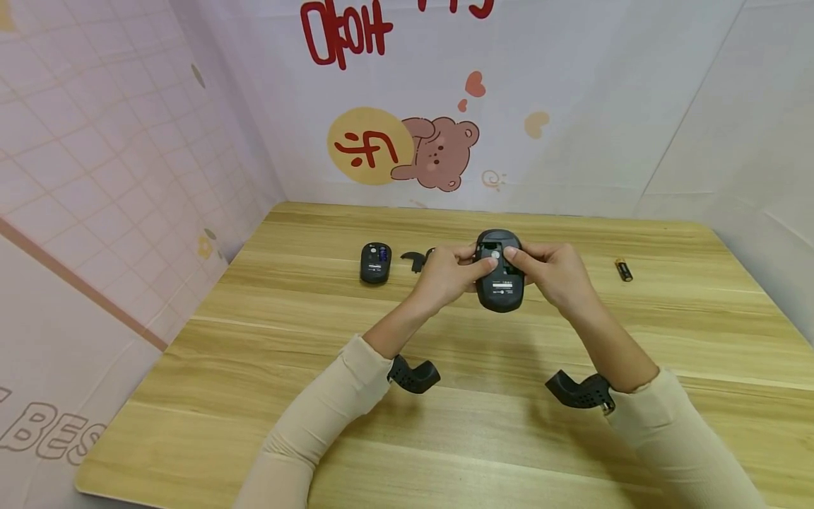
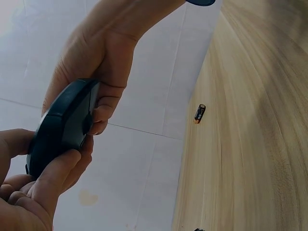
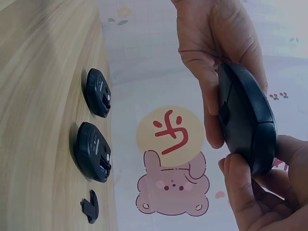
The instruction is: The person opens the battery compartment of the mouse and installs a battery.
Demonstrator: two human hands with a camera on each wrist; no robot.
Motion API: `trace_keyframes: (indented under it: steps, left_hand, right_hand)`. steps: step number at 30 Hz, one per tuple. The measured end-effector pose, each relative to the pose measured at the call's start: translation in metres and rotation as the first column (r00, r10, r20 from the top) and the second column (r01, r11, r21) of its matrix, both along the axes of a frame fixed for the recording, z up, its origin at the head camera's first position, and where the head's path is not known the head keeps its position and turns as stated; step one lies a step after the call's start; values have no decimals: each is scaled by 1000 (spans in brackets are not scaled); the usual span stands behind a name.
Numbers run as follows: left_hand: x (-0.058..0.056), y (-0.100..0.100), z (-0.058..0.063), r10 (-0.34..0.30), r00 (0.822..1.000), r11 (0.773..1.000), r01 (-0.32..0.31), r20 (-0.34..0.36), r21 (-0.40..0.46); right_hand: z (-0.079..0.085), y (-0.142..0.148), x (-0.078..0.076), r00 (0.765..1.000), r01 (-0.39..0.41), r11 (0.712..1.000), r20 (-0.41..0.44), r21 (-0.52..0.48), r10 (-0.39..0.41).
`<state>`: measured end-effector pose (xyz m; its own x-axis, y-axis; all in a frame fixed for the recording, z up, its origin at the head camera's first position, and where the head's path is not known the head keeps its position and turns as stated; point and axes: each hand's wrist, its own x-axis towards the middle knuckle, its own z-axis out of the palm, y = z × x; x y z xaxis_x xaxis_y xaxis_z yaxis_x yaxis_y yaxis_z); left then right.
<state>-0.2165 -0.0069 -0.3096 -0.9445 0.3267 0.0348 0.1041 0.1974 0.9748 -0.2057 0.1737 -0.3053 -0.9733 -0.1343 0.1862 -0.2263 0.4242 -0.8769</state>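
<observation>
A black computer mouse (image 1: 500,286) is held up above the table, underside facing the head camera, its battery bay uncovered. My left hand (image 1: 445,272) grips its left edge, thumb on the underside. From the other side my right hand (image 1: 559,272) holds it, thumb at the bay's edge. Both wrist views show fingers wrapped around the mouse (image 2: 62,127) from either end. An AA battery (image 1: 624,269), copper and black, lies to the right. On the left rests another upturned mouse (image 1: 375,264) with a blue battery in it. Beside that is a black battery cover (image 1: 413,260).
In the right wrist view, two upturned mice (image 3: 97,93) and a battery cover (image 3: 90,207) lie on the wooden table (image 1: 458,438). In the head view, my left hand partly hides a dark object there. A printed cloth wall (image 1: 572,162) stands behind the table.
</observation>
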Motion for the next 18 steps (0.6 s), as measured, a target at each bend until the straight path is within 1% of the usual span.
trace_keyframes:
  steps: [4,11,18]
  left_hand:
    - [0,1,0,-4,1000,1000,4,-2,-1]
    - [2,2,-1,-15,1000,1000,16,-8,27]
    - [4,3,-1,4,1000,1000,-4,-3,11]
  right_hand:
    - [0,-1,0,1000,15,1000,-8,-15,-15]
    - [0,-1,-1,999,38,999,-13,-2,-38]
    - [-1,-2,-2,998,56,998,-5,2,-56]
